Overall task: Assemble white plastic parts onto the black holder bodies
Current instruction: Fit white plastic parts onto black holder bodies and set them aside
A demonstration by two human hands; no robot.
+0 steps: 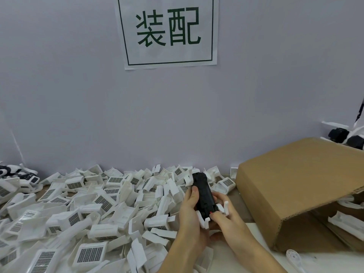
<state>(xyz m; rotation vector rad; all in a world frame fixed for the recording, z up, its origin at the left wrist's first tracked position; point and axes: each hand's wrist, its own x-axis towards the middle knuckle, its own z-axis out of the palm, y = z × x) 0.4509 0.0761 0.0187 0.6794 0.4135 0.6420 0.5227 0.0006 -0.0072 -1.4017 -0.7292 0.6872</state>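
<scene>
I see my left hand (pixel 192 210) curled around the black holder body (pixel 203 195) above the counter's right side, right hand (pixel 226 215) pinching its white clip (pixel 224 206) (half-seated, I judge), which could skew or pop off.

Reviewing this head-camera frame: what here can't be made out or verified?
- Underside of the black holder body: covered by the left hand and right hand in the head view.
- Whether the white clips at its near end are fully seated: fingers cover the joints.
- Cardboard box contents: mostly hidden by its flap and cut by the right edge.
- Black-and-white items far right: small, cropped.
</scene>
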